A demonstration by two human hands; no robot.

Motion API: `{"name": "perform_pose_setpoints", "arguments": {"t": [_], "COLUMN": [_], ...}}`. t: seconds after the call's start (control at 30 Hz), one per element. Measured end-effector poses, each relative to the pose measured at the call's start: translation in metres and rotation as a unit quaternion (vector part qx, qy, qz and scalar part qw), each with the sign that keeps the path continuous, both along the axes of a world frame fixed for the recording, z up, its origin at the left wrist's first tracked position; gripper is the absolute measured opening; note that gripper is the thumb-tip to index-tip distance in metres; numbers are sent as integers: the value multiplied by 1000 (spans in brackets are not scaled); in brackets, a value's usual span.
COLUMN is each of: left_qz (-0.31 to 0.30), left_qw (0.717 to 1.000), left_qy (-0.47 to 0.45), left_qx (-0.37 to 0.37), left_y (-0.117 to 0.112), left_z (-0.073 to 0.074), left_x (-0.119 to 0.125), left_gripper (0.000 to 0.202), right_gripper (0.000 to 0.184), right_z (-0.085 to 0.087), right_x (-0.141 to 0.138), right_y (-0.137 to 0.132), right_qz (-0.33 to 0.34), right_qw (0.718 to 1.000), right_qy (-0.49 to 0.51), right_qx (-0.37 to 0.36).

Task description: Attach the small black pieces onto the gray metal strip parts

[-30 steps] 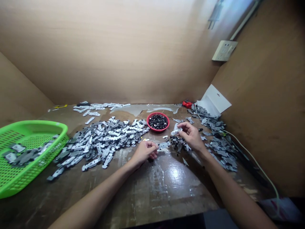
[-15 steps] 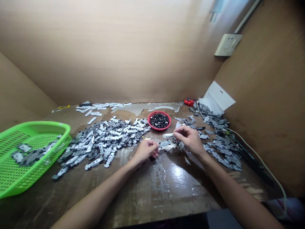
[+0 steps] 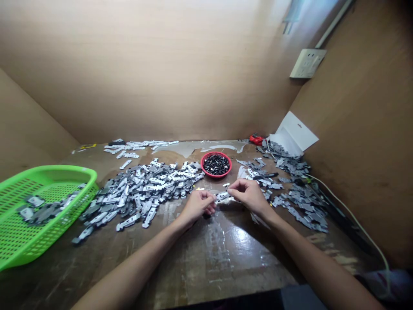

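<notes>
At the centre of the frame, the left hand (image 3: 196,207) and right hand (image 3: 248,196) meet above the worn wooden table (image 3: 226,258), both grips closed in a fingertip pinch on a small silver metal bracket (image 3: 222,196). The step in hand appears to be working this bracket between the fingers, though the detail is too small to tell exactly how. Its small size calls for both pinches to stay steady. Just beyond sits a red bowl (image 3: 216,176) of small black parts (image 3: 216,164). Heaps of grey metal brackets (image 3: 138,193) spread to the left, and a green plastic basket (image 3: 48,170) sits at lower left.
</notes>
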State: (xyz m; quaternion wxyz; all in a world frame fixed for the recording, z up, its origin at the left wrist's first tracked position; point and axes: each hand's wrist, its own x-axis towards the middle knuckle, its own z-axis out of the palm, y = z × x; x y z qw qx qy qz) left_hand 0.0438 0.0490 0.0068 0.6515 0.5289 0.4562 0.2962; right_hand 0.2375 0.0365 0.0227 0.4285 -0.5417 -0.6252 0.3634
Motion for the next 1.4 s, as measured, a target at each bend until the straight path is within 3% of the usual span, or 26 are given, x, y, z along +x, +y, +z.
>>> {"name": "perform_pose_setpoints", "arguments": {"t": [0.33, 0.63, 0.77, 0.97, 1.07, 1.27, 1.4], "left_qz": [12, 46, 37, 28, 19, 26, 47], "left_qw": [1000, 998, 998, 998, 998, 998, 997], "left_qy": [-6, -38, -51, -44, -46, -48, -53], "left_qx": [-3, -9, 8, 24, 34, 36, 24], "left_y": [0, 3, 2, 2, 2, 3, 2], "left_z": [-2, -10, -11, -12, -13, -13, -11], "left_x": [-1, -4, -5, -5, -6, -7, -7], "left_gripper": [23, 19, 21, 20, 21, 22, 26], "right_gripper": [25, 24, 34, 34, 31, 28, 30], "right_z": [-5, -12, -14, -16, -18, -24, -22], "right_x": [-3, 2, 3, 9, 7, -3, -7], "right_y": [2, 8, 9, 10, 9, 10, 8], "right_qz": [3, -14, 2, 101, 102, 58, 61], "right_qw": [995, 999, 991, 949, 952, 984, 982], "right_qy": [78, 15, 83, 171, 166, 84, 83], "right_qx": [-69, -36, -109, -245, -238, -148, -156]}}
